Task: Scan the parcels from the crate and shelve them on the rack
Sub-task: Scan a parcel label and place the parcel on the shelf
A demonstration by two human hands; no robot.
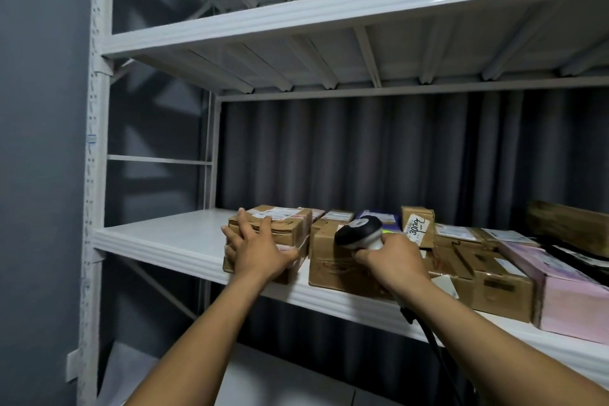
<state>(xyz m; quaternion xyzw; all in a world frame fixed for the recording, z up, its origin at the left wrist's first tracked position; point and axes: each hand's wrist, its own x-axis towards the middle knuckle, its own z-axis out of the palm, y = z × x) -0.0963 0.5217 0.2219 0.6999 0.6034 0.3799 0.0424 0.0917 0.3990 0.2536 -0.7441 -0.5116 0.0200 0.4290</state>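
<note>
A white metal rack fills the view, with its middle shelf (158,237) at chest height. A brown cardboard parcel (283,224) with a white label lies on top of another parcel at the left end of a row on that shelf. My left hand (257,249) rests flat against the front of this stack, fingers spread. My right hand (393,262) grips a white and black handheld barcode scanner (361,231), whose head points left over a larger brown box (329,260). A black cable hangs from the scanner's handle. The crate is out of view.
More brown parcels (487,277) and a pink box (566,297) line the shelf to the right. A small upright box carries a handwritten tag (416,227). The upper shelf (329,6) hangs overhead. A grey curtain is behind, a grey wall at left.
</note>
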